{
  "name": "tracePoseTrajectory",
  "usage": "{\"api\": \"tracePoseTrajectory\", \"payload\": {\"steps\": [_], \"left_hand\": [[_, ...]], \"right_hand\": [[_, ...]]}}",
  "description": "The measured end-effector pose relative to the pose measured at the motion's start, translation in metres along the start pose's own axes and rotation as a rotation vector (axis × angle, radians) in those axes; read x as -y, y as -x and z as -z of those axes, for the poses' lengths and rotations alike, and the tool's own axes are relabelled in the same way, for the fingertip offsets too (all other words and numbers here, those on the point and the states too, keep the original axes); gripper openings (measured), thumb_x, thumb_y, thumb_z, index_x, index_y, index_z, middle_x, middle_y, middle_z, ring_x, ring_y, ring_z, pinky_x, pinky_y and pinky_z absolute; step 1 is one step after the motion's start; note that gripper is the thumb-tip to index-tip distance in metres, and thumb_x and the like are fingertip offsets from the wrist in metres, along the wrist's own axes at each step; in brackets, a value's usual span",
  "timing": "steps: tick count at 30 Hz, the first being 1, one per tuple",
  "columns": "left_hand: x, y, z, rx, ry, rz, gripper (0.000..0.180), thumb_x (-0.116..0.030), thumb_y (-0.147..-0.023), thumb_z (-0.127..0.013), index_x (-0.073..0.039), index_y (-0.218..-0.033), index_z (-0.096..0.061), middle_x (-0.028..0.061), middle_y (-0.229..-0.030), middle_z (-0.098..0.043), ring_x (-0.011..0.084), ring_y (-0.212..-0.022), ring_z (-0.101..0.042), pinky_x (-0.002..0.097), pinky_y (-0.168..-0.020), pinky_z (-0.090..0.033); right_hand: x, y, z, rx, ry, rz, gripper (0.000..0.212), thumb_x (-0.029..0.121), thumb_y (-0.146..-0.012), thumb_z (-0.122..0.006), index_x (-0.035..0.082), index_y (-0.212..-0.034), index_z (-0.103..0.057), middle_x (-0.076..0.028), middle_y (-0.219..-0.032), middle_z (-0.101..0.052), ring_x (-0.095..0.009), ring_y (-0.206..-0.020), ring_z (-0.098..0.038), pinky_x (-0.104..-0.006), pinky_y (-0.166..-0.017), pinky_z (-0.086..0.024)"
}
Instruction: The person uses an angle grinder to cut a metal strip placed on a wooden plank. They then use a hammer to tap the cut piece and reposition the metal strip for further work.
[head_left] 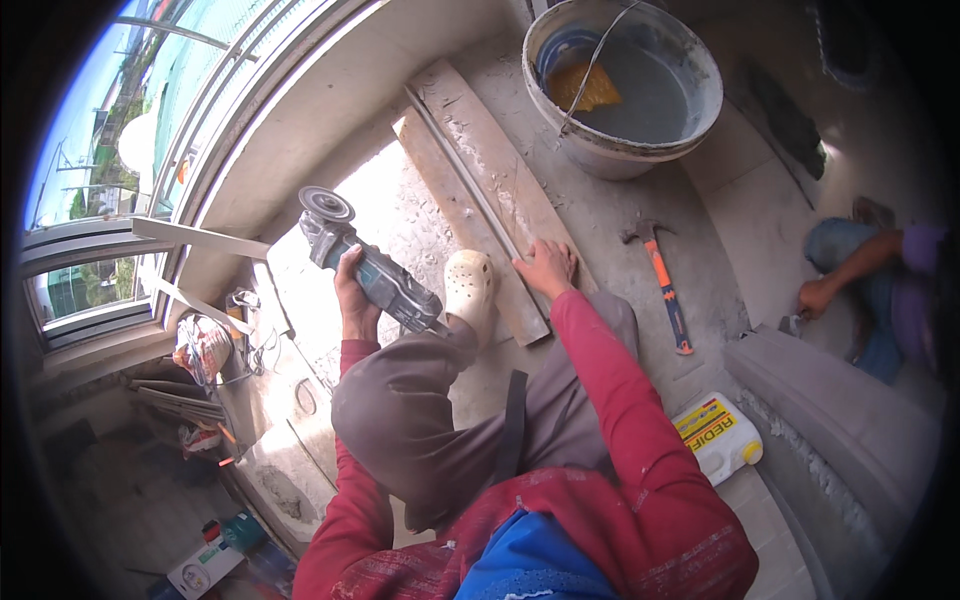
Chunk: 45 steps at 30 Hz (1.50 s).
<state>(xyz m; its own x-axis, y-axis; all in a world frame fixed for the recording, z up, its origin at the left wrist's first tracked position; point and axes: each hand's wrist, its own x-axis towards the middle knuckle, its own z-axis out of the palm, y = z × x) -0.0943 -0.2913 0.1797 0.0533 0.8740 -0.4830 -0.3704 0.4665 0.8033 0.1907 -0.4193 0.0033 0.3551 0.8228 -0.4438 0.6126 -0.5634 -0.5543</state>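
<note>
My left hand (pixel 359 297) is wrapped round the body of an angle grinder (pixel 375 280), whose disc (pixel 326 204) points up and away at the far left end. My right hand (pixel 547 268) lies on a long flat brown-grey plank-like piece (pixel 490 150), its fingers bent a little and its thumb beside a thin metal strip (pixel 470 180). This strip runs lengthwise between that piece and a narrower one (pixel 440 185). My foot in a cream clog (pixel 468 290) is at the narrower piece. What lies under my right palm is hidden.
A hammer (pixel 660 285) lies to the right. Beyond it stands a bucket of grey water (pixel 640 130) with a yellow sponge (pixel 584 87). A white jug (pixel 720 440) lies near my right elbow. Another person's hand (pixel 817 298) works at the far right. Windows line the left.
</note>
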Motion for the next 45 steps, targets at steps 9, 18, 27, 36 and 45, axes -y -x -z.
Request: {"api": "tracePoseTrajectory", "payload": {"steps": [9,18,27,36,45], "left_hand": [[0.003,0.002,-0.003,-0.005,0.019,0.025,0.033,-0.029,-0.091,-0.067,0.002,-0.102,-0.064,0.0136,-0.082,-0.068,0.0256,-0.070,-0.069,0.0394,-0.067,-0.060],[0.012,-0.012,0.015,0.025,0.046,0.017,0.037,-0.030,-0.090,-0.070,0.002,-0.106,-0.063,0.0134,-0.090,-0.070,0.0265,-0.079,-0.072,0.0403,-0.072,-0.062],[0.014,-0.016,0.037,0.020,0.285,-0.042,0.037,-0.026,-0.090,-0.070,0.002,-0.113,-0.061,0.0136,-0.099,-0.070,0.0289,-0.090,-0.072,0.0450,-0.082,-0.062],[-0.002,-0.020,0.046,0.299,0.430,-0.137,0.053,-0.022,-0.089,-0.070,-0.003,-0.135,-0.052,0.0146,-0.113,-0.067,0.0292,-0.106,-0.068,0.0491,-0.103,-0.054],[-0.034,-0.024,0.043,-0.386,0.028,-0.437,0.027,-0.007,-0.082,-0.083,-0.003,-0.099,-0.062,0.0021,-0.088,-0.065,0.0133,-0.075,-0.064,0.0301,-0.068,-0.053]], "right_hand": [[-0.003,-0.002,-0.007,-0.041,0.031,0.015,0.047,0.053,-0.083,-0.075,0.014,-0.108,-0.065,-0.006,-0.121,-0.067,-0.031,-0.124,-0.050,-0.0513,-0.104,-0.035],[0.002,0.002,-0.001,0.006,0.006,-0.013,0.046,0.052,-0.084,-0.073,0.014,-0.109,-0.066,-0.007,-0.125,-0.065,-0.030,-0.129,-0.047,-0.0520,-0.109,-0.031],[0.034,0.005,0.021,-0.030,-0.316,0.092,0.064,0.053,-0.084,-0.077,0.004,-0.122,-0.064,-0.012,-0.115,-0.066,-0.031,-0.113,-0.059,-0.0457,-0.099,-0.045],[0.207,0.042,0.024,0.615,-0.557,0.727,0.080,0.040,-0.074,-0.086,-0.006,-0.132,-0.056,-0.024,-0.112,-0.070,-0.032,-0.101,-0.070,-0.0417,-0.089,-0.054],[0.284,0.037,-0.034,0.154,-0.329,0.972,0.057,0.011,-0.077,-0.077,-0.001,-0.127,-0.053,-0.021,-0.097,-0.064,-0.041,-0.091,-0.065,-0.0496,-0.077,-0.054]]}}
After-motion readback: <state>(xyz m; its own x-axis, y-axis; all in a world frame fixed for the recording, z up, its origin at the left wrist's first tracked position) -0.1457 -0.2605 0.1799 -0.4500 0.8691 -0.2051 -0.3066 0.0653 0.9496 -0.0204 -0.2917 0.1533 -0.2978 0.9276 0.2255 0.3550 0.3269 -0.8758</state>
